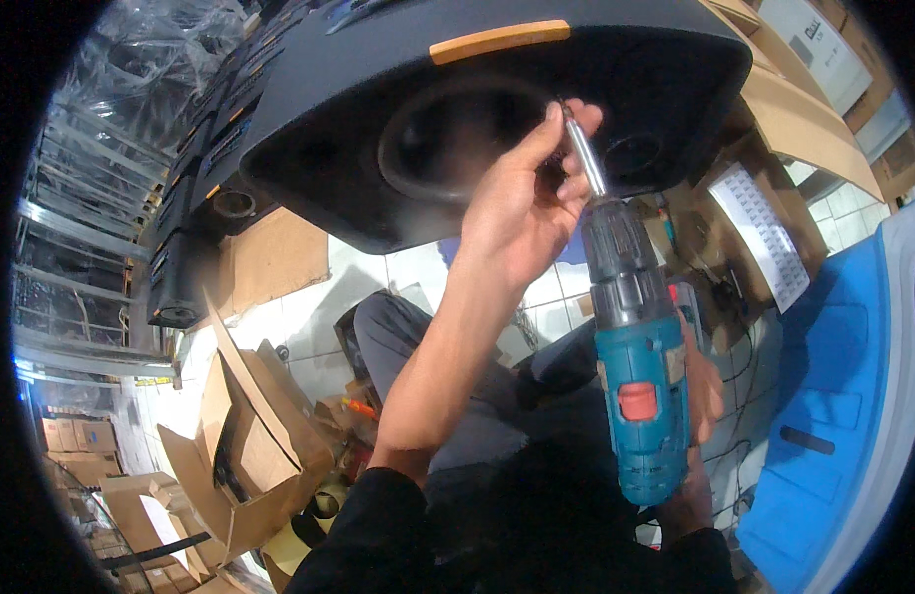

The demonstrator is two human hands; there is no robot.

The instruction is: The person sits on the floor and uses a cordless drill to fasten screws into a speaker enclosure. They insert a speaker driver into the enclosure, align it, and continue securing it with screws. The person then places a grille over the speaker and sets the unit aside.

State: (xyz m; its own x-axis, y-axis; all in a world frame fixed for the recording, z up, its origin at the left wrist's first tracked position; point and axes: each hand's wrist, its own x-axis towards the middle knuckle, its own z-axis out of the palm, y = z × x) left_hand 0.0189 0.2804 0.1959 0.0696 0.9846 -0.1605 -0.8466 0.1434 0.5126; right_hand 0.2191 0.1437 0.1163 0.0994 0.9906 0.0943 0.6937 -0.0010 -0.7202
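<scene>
Standing upright right of centre, the teal and grey cordless drill (637, 381) points its long silver bit (583, 153) at the large black speaker cabinet (497, 119) above. Left hand (522, 213) pinches the bit; right hand (697, 416) grips the handle. Cardboard boxes (244, 436) lie lower left.

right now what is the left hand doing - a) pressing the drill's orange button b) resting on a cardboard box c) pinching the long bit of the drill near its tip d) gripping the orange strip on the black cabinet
c: the left hand has its fingers closed around the long silver bit near its tip, against the black speaker cabinet, while the right hand holds the teal drill.
</scene>
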